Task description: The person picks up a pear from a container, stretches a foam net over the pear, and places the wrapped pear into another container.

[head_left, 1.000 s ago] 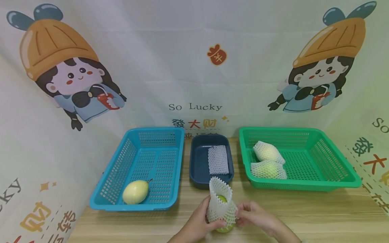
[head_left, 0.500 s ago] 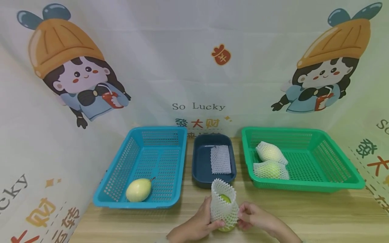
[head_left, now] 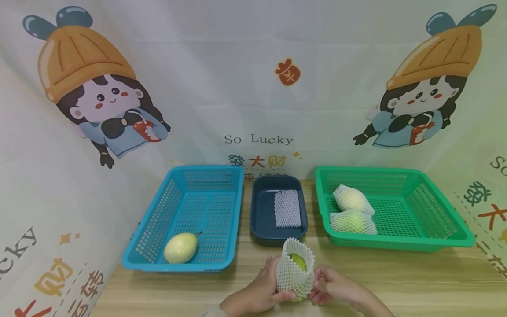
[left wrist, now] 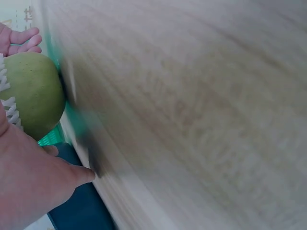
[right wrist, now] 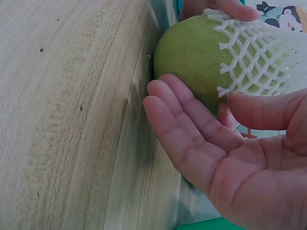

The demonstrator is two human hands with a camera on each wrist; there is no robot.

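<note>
A green pear (right wrist: 187,57) sits inside a white foam net sleeve (head_left: 291,275), its rounded end bare in both wrist views. My left hand (head_left: 257,286) grips the sleeved pear from the left, thumb across the front. On the other side, my right hand (head_left: 332,284) pinches the edge of the net between thumb and index finger. The other fingers (right wrist: 175,115) of that hand lie loosely bent beside the pear. Above the net's upper opening, the pear's top shows in the head view.
At left, a blue basket (head_left: 233,220) holds one bare pear (head_left: 180,248). A navy tray (head_left: 261,211) with a flat foam net (head_left: 288,208) stands in the middle. The green basket (head_left: 428,240) at right contains two sleeved pears (head_left: 354,221). A printed cloth (head_left: 253,97) hangs behind.
The sleeved pear has moved slightly right and tilted to the right, and the net reaches further down over it. Both hands have stayed on it.
</note>
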